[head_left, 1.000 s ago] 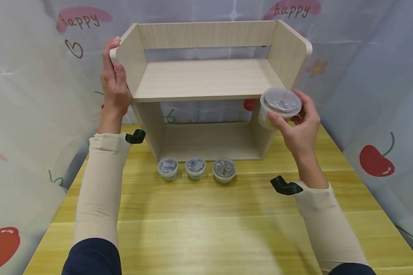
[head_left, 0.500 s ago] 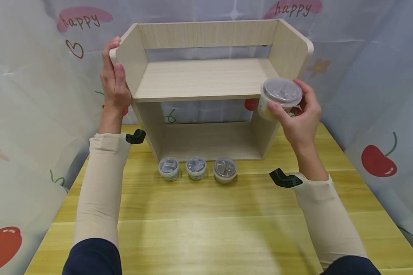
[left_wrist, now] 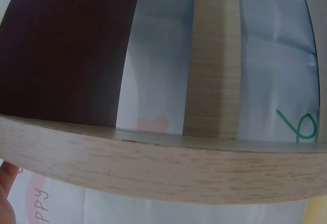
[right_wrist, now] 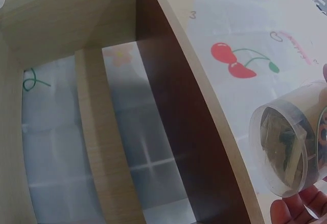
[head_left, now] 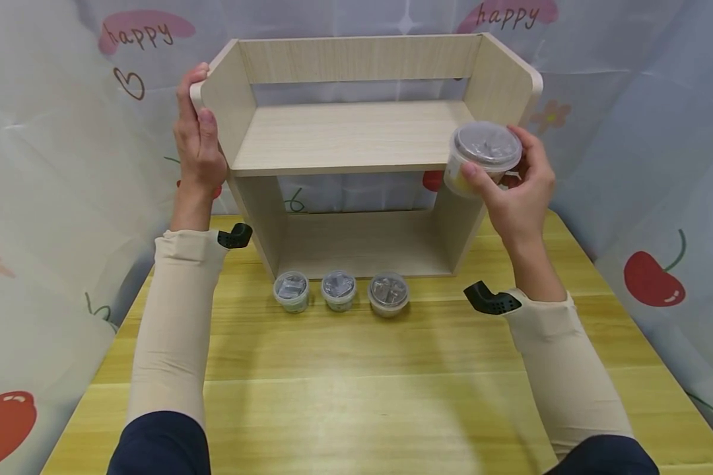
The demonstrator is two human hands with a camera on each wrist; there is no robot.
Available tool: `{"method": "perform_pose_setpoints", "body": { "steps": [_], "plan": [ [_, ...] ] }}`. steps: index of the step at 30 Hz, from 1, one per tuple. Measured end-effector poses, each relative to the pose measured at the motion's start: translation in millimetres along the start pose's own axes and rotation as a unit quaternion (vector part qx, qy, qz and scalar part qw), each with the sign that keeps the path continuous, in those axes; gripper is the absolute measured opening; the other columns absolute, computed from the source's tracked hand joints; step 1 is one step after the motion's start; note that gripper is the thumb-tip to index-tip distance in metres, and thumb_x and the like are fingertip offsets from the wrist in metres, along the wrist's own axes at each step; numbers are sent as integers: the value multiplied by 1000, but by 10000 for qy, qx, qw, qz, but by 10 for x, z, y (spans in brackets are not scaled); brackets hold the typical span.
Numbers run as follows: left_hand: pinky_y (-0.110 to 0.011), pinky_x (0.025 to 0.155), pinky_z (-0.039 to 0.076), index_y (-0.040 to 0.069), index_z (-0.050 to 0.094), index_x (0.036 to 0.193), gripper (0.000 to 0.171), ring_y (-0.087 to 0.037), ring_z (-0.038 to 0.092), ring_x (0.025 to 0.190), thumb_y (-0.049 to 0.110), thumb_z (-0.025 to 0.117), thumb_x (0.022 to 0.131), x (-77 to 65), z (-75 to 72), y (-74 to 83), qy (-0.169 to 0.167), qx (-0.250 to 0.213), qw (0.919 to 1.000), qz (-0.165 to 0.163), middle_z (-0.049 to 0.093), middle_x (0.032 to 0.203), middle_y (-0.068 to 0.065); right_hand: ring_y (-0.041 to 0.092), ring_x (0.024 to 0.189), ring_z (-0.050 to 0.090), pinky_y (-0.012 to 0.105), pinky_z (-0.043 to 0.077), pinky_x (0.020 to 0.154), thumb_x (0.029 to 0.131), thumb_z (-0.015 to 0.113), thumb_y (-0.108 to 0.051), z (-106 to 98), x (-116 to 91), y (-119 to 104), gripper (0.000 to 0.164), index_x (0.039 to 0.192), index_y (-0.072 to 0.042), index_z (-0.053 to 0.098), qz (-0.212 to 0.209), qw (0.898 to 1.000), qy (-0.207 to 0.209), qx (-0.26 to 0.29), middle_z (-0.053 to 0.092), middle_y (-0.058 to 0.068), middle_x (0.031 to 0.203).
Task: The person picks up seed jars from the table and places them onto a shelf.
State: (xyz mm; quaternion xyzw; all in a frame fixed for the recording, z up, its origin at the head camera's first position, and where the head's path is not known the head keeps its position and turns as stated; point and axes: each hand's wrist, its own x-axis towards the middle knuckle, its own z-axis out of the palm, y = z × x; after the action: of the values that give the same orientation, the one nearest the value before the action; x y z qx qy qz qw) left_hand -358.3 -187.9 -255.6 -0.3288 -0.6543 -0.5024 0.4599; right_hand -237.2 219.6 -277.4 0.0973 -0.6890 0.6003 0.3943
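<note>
Clasping the lidded tub point(head_left: 481, 150), the right hand point(head_left: 523, 191) has its thumb and fingers clamped on the wall; we see both before the right end of the shelf unit's point(head_left: 356, 135) upper board, above the table point(head_left: 356, 382). The left hand point(head_left: 199, 142) rests along the opposite side panel, fingers together and nearly straight. Three smaller tubs point(head_left: 339, 290) stand near the unit's base. In the head view we read "happy" twice on the backdrop point(head_left: 344, 16); the held tub's label point(right_wrist: 323, 137) we cannot read.
</note>
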Motion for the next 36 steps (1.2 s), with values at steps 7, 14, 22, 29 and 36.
{"method": "perform_pose_setpoints", "body": {
  "steps": [7, 14, 22, 29, 36],
  "plan": [
    [-24, 87, 43, -7, 41, 134, 54, -14, 53, 102, 21, 33, 88, -5, -4, -5, -22, 22, 10000, -1, 55, 136, -1, 13, 85, 56, 21, 43, 68, 70, 85, -33, 42, 41, -3, 70, 131, -10, 59, 49, 9994, -141, -320, 63, -2, 110],
    [-23, 85, 45, -7, 41, 133, 54, -14, 54, 99, 21, 33, 88, 5, 2, -4, -18, 29, 10000, 20, 56, 134, -2, 12, 80, 53, 22, 42, 67, 71, 84, -33, 73, 64, 13, 72, 133, -7, 59, -93, 9983, -225, -531, 62, -7, 106],
    [-23, 86, 44, -7, 40, 134, 54, -15, 54, 101, 21, 33, 88, 1, -1, -2, -12, 39, 10000, -5, 56, 135, -1, 11, 79, 52, 22, 41, 69, 73, 83, -30, 117, 120, 30, 69, 133, -5, 59, -105, 9973, -323, -658, 61, -8, 105],
    [-24, 88, 44, -8, 40, 134, 56, -15, 54, 102, 22, 33, 87, 0, 1, -2, -13, 63, 10000, 6, 56, 134, -2, 11, 79, 51, 22, 41, 70, 74, 83, -27, 155, 155, 24, 68, 134, -8, 58, -11, 9950, -463, -879, 62, -5, 107],
    [-25, 88, 44, -8, 39, 134, 56, -15, 54, 103, 22, 33, 88, -2, 5, 3, -20, 79, 10000, 13, 56, 135, -2, 12, 80, 49, 21, 39, 71, 75, 82, -27, 192, 188, -27, 68, 136, -10, 56, 191, 9919, -618, -1095, 62, 2, 110]
  ]
}}
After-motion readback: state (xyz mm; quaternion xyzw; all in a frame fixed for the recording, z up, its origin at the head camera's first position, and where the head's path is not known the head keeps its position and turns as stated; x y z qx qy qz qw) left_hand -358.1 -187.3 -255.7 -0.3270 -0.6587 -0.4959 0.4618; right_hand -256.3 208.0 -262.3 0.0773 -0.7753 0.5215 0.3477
